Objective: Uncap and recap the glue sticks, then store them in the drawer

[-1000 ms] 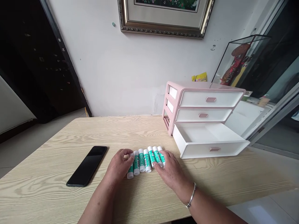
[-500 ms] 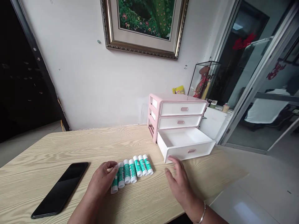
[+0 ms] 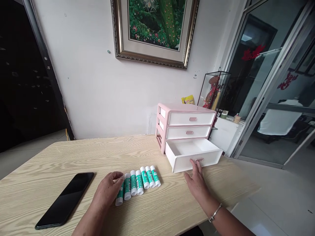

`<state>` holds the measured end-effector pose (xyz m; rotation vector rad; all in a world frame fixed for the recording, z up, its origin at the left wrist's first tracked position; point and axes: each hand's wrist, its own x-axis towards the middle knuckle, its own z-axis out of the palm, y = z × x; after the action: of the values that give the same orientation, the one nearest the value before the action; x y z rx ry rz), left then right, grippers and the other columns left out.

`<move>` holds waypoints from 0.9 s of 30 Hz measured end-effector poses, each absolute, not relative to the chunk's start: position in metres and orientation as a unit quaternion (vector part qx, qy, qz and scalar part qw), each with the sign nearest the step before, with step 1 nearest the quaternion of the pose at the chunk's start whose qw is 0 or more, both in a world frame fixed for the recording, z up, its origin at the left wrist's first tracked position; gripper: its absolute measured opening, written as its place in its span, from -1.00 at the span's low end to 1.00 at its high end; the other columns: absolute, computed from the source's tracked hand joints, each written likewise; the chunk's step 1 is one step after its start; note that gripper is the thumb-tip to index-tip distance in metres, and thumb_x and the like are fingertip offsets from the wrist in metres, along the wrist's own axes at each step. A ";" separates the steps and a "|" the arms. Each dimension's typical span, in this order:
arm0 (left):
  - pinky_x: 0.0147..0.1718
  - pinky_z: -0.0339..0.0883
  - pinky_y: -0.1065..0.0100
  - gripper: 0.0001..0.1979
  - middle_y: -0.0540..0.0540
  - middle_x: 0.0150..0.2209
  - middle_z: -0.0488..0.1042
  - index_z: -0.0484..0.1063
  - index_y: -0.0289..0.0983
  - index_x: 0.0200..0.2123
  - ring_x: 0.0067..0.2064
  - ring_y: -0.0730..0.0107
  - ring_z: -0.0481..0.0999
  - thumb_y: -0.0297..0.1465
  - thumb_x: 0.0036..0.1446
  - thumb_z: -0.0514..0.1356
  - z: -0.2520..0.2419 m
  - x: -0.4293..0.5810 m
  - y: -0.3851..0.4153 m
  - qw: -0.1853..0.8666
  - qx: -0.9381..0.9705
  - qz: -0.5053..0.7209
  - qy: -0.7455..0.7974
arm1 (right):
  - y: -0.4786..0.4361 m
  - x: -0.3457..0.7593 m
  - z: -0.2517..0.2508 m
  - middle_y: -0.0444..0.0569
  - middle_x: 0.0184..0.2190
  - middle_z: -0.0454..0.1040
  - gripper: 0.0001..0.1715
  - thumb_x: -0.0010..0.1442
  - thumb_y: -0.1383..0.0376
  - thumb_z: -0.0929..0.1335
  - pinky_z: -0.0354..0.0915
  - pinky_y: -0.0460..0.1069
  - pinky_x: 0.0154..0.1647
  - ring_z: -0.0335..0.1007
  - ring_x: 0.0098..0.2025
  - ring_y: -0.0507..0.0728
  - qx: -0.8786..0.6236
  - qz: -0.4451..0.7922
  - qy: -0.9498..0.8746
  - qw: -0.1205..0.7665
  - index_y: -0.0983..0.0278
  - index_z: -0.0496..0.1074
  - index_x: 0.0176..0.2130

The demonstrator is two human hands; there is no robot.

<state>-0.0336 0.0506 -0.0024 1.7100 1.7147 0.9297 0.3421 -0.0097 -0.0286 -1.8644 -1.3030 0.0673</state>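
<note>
Rightward, the right hand (image 3: 197, 182) has reached the open bottom drawer (image 3: 194, 154), fingers spread; left hand (image 3: 108, 190) pinches one of seven glue sticks (image 3: 139, 182).

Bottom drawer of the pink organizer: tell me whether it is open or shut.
Open. The bottom drawer is pulled out past the two shut ones above, its white inside showing bare; the right hand touches its front.

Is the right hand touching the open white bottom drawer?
Touching: the head view shows the right hand's fingertips on the white bottom drawer's front, at its handle.

Green-and-white glue sticks (image 3: 137, 182), pink-framed white drawers (image 3: 189, 137), black phone (image 3: 65, 200)
</note>
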 end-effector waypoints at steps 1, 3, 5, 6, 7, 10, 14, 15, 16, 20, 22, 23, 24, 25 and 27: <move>-0.15 0.40 0.26 -0.65 -0.17 -0.14 0.64 0.58 -0.23 -0.20 -0.11 0.09 0.61 -0.16 0.06 0.15 -0.003 -0.034 0.051 0.269 0.636 0.343 0.637 | -0.006 0.341 -0.026 0.14 0.42 -0.14 -0.25 0.19 0.22 0.25 0.00 0.16 0.40 -0.19 0.46 0.26 -0.747 0.029 -0.523 0.411 0.25 0.08 0.33; -0.16 0.40 0.25 -0.65 -0.17 -0.13 0.64 0.58 -0.23 -0.19 -0.11 0.09 0.61 -0.17 0.07 0.15 -0.004 -0.034 0.051 0.274 0.635 0.345 0.635 | 0.001 0.338 -0.022 0.15 0.43 -0.15 -0.24 0.19 0.23 0.25 -0.02 0.15 0.40 -0.21 0.47 0.26 -0.752 0.031 -0.529 0.393 0.27 0.07 0.34; -0.17 0.41 0.26 -0.65 -0.18 -0.12 0.64 0.58 -0.24 -0.18 -0.11 0.08 0.61 -0.17 0.07 0.16 -0.006 -0.035 0.052 0.284 0.631 0.350 0.631 | 0.010 0.336 -0.019 0.15 0.43 -0.16 -0.22 0.18 0.24 0.25 0.00 0.15 0.39 -0.20 0.47 0.27 -0.761 0.036 -0.527 0.376 0.27 0.07 0.34; -0.18 0.42 0.26 -0.65 -0.18 -0.12 0.64 0.58 -0.24 -0.18 -0.11 0.09 0.62 -0.17 0.07 0.16 -0.007 -0.035 0.052 0.289 0.629 0.352 0.630 | 0.015 0.336 -0.017 0.15 0.44 -0.17 -0.21 0.18 0.25 0.26 0.00 0.16 0.39 -0.20 0.46 0.27 -0.767 0.040 -0.523 0.368 0.27 0.07 0.35; -0.19 0.42 0.27 -0.65 -0.18 -0.12 0.64 0.58 -0.24 -0.18 -0.11 0.09 0.62 -0.17 0.07 0.17 -0.008 -0.035 0.053 0.293 0.628 0.352 0.629 | 0.020 0.335 -0.016 0.15 0.44 -0.18 -0.20 0.18 0.24 0.26 0.00 0.16 0.39 -0.20 0.47 0.28 -0.774 0.044 -0.519 0.361 0.26 0.06 0.36; -0.20 0.42 0.29 -0.65 -0.17 -0.12 0.64 0.56 -0.24 -0.17 -0.11 0.11 0.62 -0.17 0.09 0.15 -0.010 -0.035 0.054 0.294 0.629 0.344 0.633 | 0.036 0.334 -0.013 0.14 0.44 -0.17 -0.17 0.17 0.25 0.27 -0.03 0.14 0.40 -0.21 0.47 0.27 -0.786 0.047 -0.513 0.343 0.26 0.05 0.37; -0.20 0.41 0.30 -0.65 -0.16 -0.11 0.63 0.55 -0.23 -0.16 -0.12 0.13 0.62 -0.16 0.12 0.13 -0.008 -0.034 0.053 0.298 0.633 0.334 0.632 | 0.057 0.335 -0.012 0.14 0.44 -0.16 -0.14 0.15 0.25 0.28 -0.06 0.11 0.39 -0.18 0.46 0.29 -0.791 0.036 -0.519 0.322 0.29 0.04 0.38; -0.21 0.41 0.30 -0.65 -0.16 -0.12 0.63 0.55 -0.22 -0.16 -0.12 0.13 0.62 -0.15 0.12 0.13 -0.008 -0.034 0.052 0.300 0.632 0.332 0.633 | 0.062 0.335 -0.012 0.15 0.44 -0.17 -0.13 0.15 0.25 0.28 -0.06 0.11 0.39 -0.18 0.46 0.30 -0.792 0.033 -0.520 0.318 0.30 0.04 0.38; -0.22 0.41 0.30 -0.64 -0.16 -0.13 0.64 0.55 -0.22 -0.16 -0.13 0.12 0.62 -0.14 0.12 0.13 -0.007 -0.034 0.052 0.301 0.631 0.330 0.634 | 0.067 0.336 -0.012 0.16 0.44 -0.18 -0.13 0.14 0.25 0.29 -0.06 0.11 0.39 -0.17 0.45 0.31 -0.793 0.031 -0.521 0.314 0.30 0.03 0.39; -0.22 0.40 0.29 -0.65 -0.14 -0.14 0.64 0.55 -0.22 -0.18 -0.14 0.12 0.62 -0.14 0.11 0.15 -0.006 -0.034 0.051 0.302 0.632 0.334 0.631 | 0.080 0.335 -0.008 0.20 0.44 -0.21 -0.13 0.15 0.25 0.29 -0.05 0.13 0.38 -0.13 0.44 0.33 -0.799 0.037 -0.519 0.301 0.32 0.03 0.39; -0.21 0.39 0.29 -0.66 -0.15 -0.13 0.63 0.55 -0.22 -0.18 -0.14 0.13 0.62 -0.15 0.11 0.15 -0.006 -0.034 0.052 0.301 0.632 0.340 0.627 | 0.083 0.334 -0.004 0.22 0.44 -0.23 -0.12 0.16 0.25 0.29 -0.02 0.14 0.36 -0.11 0.43 0.34 -0.804 0.046 -0.515 0.294 0.31 0.02 0.40; -0.21 0.39 0.29 -0.65 -0.15 -0.13 0.63 0.55 -0.22 -0.18 -0.14 0.13 0.62 -0.15 0.11 0.14 -0.006 -0.033 0.052 0.302 0.632 0.343 0.626 | 0.085 0.333 -0.002 0.23 0.44 -0.24 -0.12 0.16 0.25 0.29 -0.01 0.14 0.36 -0.11 0.43 0.35 -0.806 0.050 -0.514 0.291 0.31 0.01 0.40; -0.21 0.39 0.29 -0.65 -0.15 -0.13 0.63 0.55 -0.22 -0.17 -0.14 0.13 0.62 -0.14 0.12 0.14 -0.006 -0.033 0.052 0.302 0.632 0.344 0.625 | 0.086 0.332 -0.001 0.23 0.44 -0.24 -0.11 0.17 0.26 0.29 0.00 0.14 0.35 -0.10 0.43 0.35 -0.807 0.052 -0.513 0.288 0.30 0.00 0.40; -0.21 0.39 0.29 -0.65 -0.16 -0.13 0.63 0.55 -0.23 -0.17 -0.14 0.13 0.62 -0.14 0.12 0.14 -0.007 -0.033 0.052 0.303 0.632 0.344 0.624 | 0.087 0.332 0.000 0.23 0.44 -0.24 -0.11 0.17 0.26 0.30 -0.01 0.14 0.35 -0.11 0.43 0.35 -0.808 0.052 -0.513 0.284 0.30 -0.01 0.41; -0.21 0.39 0.29 -0.65 -0.16 -0.13 0.63 0.55 -0.23 -0.17 -0.14 0.13 0.62 -0.13 0.12 0.15 -0.006 -0.033 0.051 0.301 0.633 0.345 0.625 | 0.090 0.331 0.000 0.23 0.44 -0.24 -0.10 0.17 0.26 0.30 -0.01 0.13 0.36 -0.12 0.44 0.35 -0.809 0.050 -0.514 0.279 0.31 -0.01 0.41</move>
<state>-0.0331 0.0515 -0.0062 1.6786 1.6570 0.9148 0.3313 0.0902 0.0003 -2.1712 -1.3786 0.1354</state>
